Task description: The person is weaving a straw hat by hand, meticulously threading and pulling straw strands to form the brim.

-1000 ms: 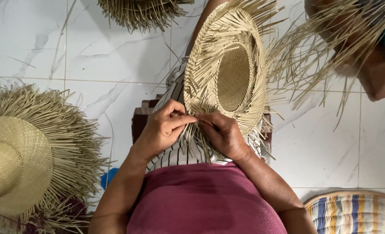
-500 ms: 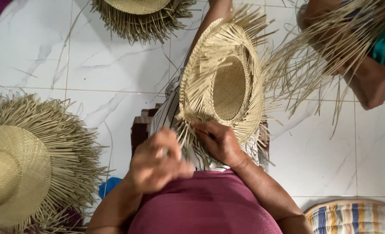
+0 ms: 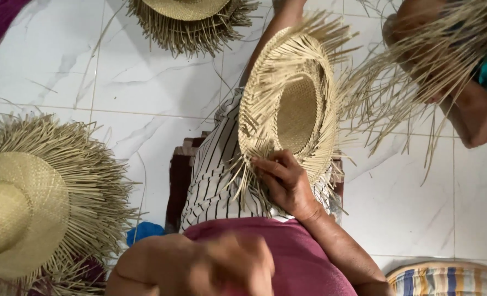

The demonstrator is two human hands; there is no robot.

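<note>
Left hand (image 3: 238, 268) has drawn back; right hand (image 3: 287, 183) stays on the straw hat (image 3: 293, 109).

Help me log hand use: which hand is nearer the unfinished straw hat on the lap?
Right. The right hand grips the straw hat at its lower brim; the left hand, blurred, is pulled back below it, apart.

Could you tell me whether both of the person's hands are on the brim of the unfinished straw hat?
No: only the right hand grips the straw hat at its brim, while the blurred left hand is off it, near the camera.

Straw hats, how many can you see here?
3: one hat under the right hand, one at left, one at top. The right-edge straw may be another.
</note>
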